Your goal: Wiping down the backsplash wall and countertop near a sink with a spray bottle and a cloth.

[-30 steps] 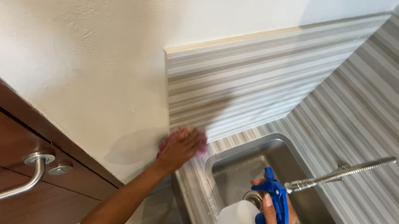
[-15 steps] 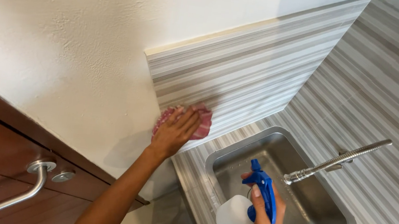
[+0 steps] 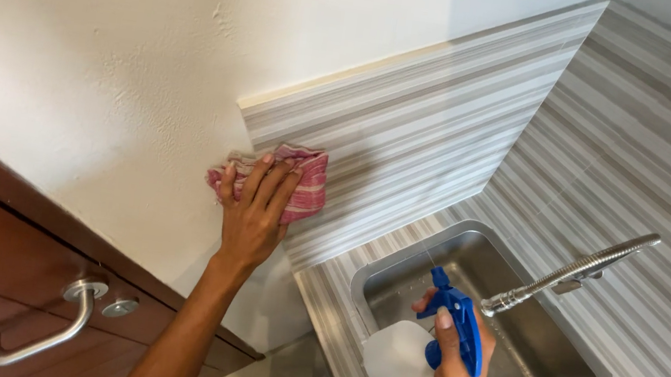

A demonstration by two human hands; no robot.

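My left hand (image 3: 253, 214) presses a pink striped cloth (image 3: 300, 180) flat against the wall, at the edge where white plaster meets the grey striped backsplash (image 3: 429, 132). Its fingers are spread over the cloth. My right hand (image 3: 460, 360) grips a spray bottle (image 3: 418, 346) with a blue trigger head and a white translucent body. The bottle is held over the left rim of the steel sink (image 3: 580, 368), its nozzle pointing up toward the wall.
A steel tap (image 3: 571, 271) reaches over the sink from the right. A brown wooden cabinet door with a metal handle (image 3: 40, 331) and a lock stands at the lower left. Striped counter surface surrounds the sink.
My left hand has slid the cloth up the wall along the backsplash edge. My right hand still holds the spray bottle over the sink.
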